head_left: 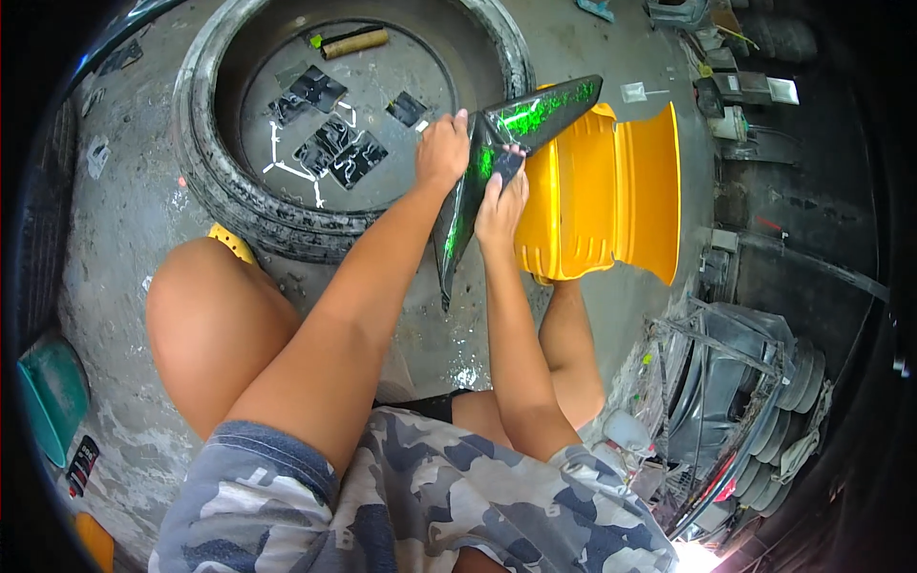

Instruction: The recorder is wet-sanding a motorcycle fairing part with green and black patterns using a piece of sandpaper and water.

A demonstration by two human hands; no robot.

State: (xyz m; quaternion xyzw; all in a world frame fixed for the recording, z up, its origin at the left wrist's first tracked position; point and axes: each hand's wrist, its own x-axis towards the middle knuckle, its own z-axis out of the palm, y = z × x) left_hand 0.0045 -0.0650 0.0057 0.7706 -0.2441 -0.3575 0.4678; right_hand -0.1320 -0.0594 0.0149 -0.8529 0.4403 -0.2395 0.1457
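A long, pointed black panel with bright green glossy patches [521,119], shaped like a motorcycle fairing piece, is held up slantwise before me. My left hand [442,153] grips its left edge near the middle, thumb pointing up. Against its lower right side lies my right hand [501,202], fingers curled and thumb on the surface. A dark patch shows at the right fingertips; I cannot tell whether it is a separate sheet or part of the panel. Behind the panel stands a yellow curved plastic piece [587,201].
A large worn tyre [196,143] lies flat on the wet grey floor. Inside it are several dark square sheets [360,160] and a brown roll [354,44]. A teal bin [53,396] stands at left. Metal racks and clutter [726,372] line the right side.
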